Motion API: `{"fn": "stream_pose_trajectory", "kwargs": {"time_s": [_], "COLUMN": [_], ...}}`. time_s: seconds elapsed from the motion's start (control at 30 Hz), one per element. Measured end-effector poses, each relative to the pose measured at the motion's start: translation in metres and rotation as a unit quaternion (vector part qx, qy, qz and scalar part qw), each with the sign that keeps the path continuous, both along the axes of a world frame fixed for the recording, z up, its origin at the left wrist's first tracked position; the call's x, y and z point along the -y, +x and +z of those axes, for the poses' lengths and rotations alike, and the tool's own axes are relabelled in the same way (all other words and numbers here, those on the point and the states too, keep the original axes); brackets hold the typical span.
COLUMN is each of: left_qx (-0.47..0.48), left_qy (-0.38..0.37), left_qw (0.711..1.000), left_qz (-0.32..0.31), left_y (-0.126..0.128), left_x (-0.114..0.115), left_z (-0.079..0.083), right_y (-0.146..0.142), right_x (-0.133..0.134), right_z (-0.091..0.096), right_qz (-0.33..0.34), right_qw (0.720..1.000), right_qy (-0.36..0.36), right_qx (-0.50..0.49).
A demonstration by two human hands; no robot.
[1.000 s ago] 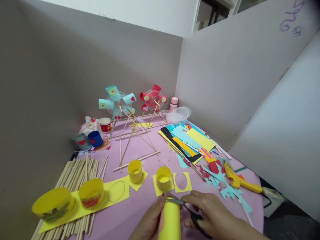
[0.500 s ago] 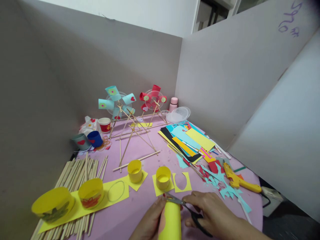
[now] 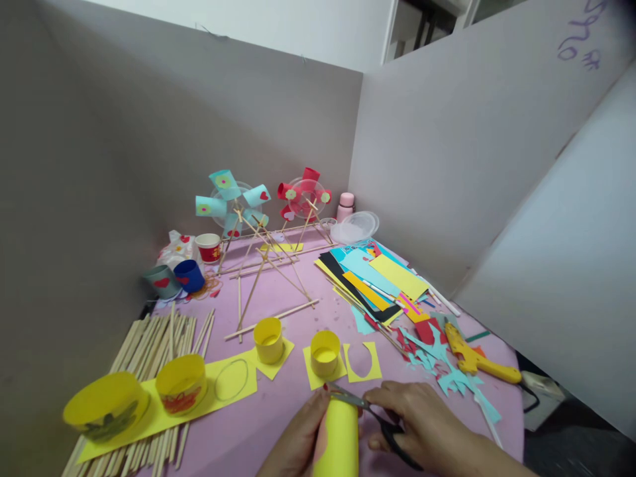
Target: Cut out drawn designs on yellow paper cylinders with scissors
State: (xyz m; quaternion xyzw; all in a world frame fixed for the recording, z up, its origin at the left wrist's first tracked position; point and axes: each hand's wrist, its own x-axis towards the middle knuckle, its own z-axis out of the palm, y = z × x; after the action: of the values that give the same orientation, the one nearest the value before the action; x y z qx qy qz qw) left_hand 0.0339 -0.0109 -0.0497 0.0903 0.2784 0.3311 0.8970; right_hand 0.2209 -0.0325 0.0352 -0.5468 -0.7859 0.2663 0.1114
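At the bottom edge my left hand [image 3: 295,440] is wrapped round a rolled yellow paper tube [image 3: 338,437] that points away from me. My right hand [image 3: 424,427] grips a pair of scissors [image 3: 370,414]; their blades lie across the far end of the tube. Just beyond stand two small yellow paper cups [image 3: 324,353] on yellow paper squares, and a yellow scrap with a round cut-out [image 3: 362,363].
On the pink table [image 3: 278,411]: a pile of wooden sticks [image 3: 154,344] at left, two wider yellow cups [image 3: 181,383] on a yellow sheet, coloured paper sheets [image 3: 372,278], a yellow glue gun [image 3: 472,358], paper scraps, stick frames and two cup windmills [image 3: 233,199] at the back. Grey partition boards surround it.
Almost nothing differs. Both hands stay on the tube and scissors, with only a slight shift of the blades at the tube's end.
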Motion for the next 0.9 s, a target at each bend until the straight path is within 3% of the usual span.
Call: {"fn": "stream_pose_trajectory", "kwargs": {"time_s": [0.3, 0.47, 0.9], "left_qx": [-0.030, -0.041, -0.030], "left_qy": [0.007, -0.034, -0.003], "left_qw": [0.999, 0.998, 0.999], "left_qz": [0.014, 0.016, 0.026], "left_y": [-0.002, 0.000, 0.001], "left_x": [-0.001, 0.000, 0.005], "left_z": [0.018, 0.014, 0.021], "right_y": [0.003, 0.004, 0.001], "right_x": [-0.003, 0.000, -0.001], "right_z": [-0.006, -0.008, -0.007], "right_qz": [-0.013, -0.008, 0.003], "right_qw": [0.999, 1.000, 1.000], "right_qy": [-0.024, -0.007, -0.012], "right_qx": [-0.047, -0.028, -0.017]}}
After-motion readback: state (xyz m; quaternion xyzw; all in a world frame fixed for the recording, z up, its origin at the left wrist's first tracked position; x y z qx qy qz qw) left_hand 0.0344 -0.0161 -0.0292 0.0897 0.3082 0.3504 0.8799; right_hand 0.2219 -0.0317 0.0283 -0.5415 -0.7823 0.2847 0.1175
